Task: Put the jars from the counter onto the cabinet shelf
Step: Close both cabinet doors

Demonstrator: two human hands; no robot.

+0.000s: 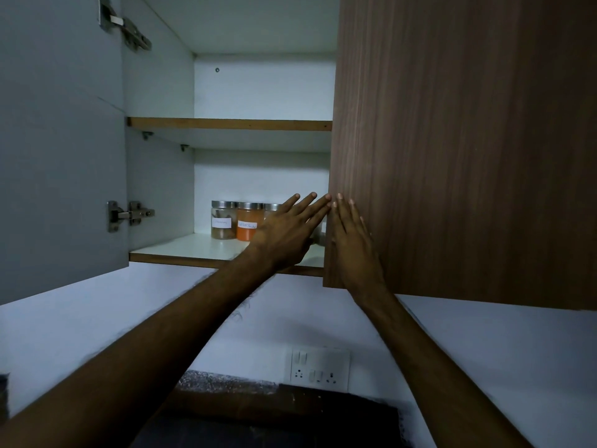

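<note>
Two bare forearms rise from the lower corners of the frame toward its centre. The right hand lies flat on the wooden cabinet door near its lower left edge, fingers straight and together, grasping nothing. The left hand reaches into the opening, fingers spread and extended, holding nothing. Behind it, on the lower shelf, stand lidded jars: a brown-filled jar, touching an orange-filled jar, and a third jar mostly hidden.
</note>
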